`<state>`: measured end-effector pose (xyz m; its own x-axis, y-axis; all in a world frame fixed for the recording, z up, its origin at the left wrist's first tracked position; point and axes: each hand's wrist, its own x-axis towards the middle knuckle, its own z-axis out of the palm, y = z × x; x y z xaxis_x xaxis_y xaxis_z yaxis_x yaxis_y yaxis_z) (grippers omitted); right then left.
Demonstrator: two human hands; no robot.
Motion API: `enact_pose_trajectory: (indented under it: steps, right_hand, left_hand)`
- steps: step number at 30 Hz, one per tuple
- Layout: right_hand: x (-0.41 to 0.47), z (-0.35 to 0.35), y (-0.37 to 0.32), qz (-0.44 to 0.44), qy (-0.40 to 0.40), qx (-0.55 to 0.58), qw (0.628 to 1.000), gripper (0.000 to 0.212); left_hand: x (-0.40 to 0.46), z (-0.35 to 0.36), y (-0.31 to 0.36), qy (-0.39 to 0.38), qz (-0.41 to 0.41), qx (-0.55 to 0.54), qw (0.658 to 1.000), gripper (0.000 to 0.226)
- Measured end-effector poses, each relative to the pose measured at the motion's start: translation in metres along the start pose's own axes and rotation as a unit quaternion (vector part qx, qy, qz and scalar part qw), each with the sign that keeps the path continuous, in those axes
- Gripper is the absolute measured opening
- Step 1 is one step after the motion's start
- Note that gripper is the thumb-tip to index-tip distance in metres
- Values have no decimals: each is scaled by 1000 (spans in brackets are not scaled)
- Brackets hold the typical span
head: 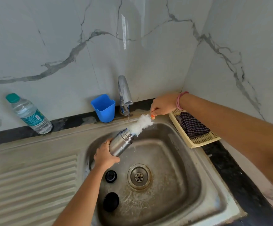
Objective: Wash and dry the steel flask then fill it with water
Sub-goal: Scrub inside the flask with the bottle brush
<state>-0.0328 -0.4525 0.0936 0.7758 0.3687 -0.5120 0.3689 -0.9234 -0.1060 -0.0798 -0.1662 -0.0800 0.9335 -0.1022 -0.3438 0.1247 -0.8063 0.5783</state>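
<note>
Flask [122,143] is sitting tilted over the sink [178,160] basin, mouth pointing up toward the tap [124,95], base down toward the drain [139,176]. Left hand [105,154] is wrapping its fingers round the flask's lower body. Right hand [162,105] is pinching the orange handle end of the bottle brush [141,123], just beside the sink's back right corner; white bristle head is lying at the flask mouth, lower bristles partly inside it. Tap is running, with a thin stream falling onto the bristles just above the flask mouth.

Two black caps are lying on the sink floor left of the drain: one [111,176] near the left forearm, the other [111,201] nearer the front edge. Blue cup [103,108] is standing on the ledge behind the sink, just left of the tap. Plastic water bottle [28,113] is leaning against the wall well left of the sink. Cream basket [197,139] holding a checked cloth [191,123] is sitting on the sink's right rim.
</note>
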Motion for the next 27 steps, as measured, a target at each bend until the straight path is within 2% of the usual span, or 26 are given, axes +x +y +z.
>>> enact_pose_trajectory:
  steps: [3, 5, 6, 8, 9, 10, 11, 13, 14, 16, 18, 20, 22, 23, 25, 26, 27]
  right_hand:
    - [3, -8, -7, -42, 55, -182, 981, 35]
    - [1, -8, -11, -128, 146, -317, 928, 32]
    - [2, -7, -9, -185, 196, -376, 886, 32]
    - [0, -5, -8, -231, 245, -411, 847, 31]
    - [-1, -5, -5, -222, 240, -419, 847, 31]
    - [-1, -4, -4, -198, 210, -408, 866, 31]
    - [-3, -4, -8, -153, 162, -369, 902, 30]
    - [-5, -4, -19, -53, 48, -222, 972, 31]
    - [-1, -4, -19, -18, -11, -138, 990, 27]
    - [2, -5, -18, 20, -108, 1, 994, 23]
    - [1, -10, -14, 54, -140, 45, 988, 27]
    - [2, -13, -15, 57, -99, 2, 994, 31]
    - [3, -12, -17, 18, -19, -138, 990, 33]
    - [4, -7, -15, -21, 47, -242, 969, 31]
    - [1, 9, -7, -143, 192, -417, 877, 19]
    - [-1, 18, 1, -194, 244, -441, 841, 20]
    - [-6, 22, 6, -223, 281, -435, 826, 26]
  left_hand:
    - [-2, 0, -6, -28, -24, -59, 998, 108]
    - [-2, -2, -7, -40, -34, -91, 994, 108]
    - [-2, -2, -8, -43, -34, -99, 994, 106]
    - [-2, -2, -8, -40, -31, -101, 994, 104]
    - [-2, -1, -7, -34, -27, -95, 995, 104]
    - [-2, 0, -6, -26, -22, -83, 996, 102]
    - [-4, 0, -3, -17, -22, -64, 998, 99]
    - [-7, 2, 2, 2, -13, -13, 1000, 95]
    - [-9, 4, 5, 11, -2, 12, 1000, 94]
    - [-10, 9, 7, 30, 17, 36, 999, 93]
    - [-10, 13, 10, 44, 17, 32, 998, 94]
    - [-10, 13, 14, 45, 7, 23, 999, 97]
    - [-9, 11, 13, 33, -8, 0, 999, 100]
    - [-9, 9, 10, 19, -18, -24, 999, 101]
    - [-6, 2, 1, -21, -28, -73, 997, 103]
    - [-6, -2, -3, -37, -28, -86, 995, 103]
    - [-6, -5, -5, -45, -28, -86, 995, 102]
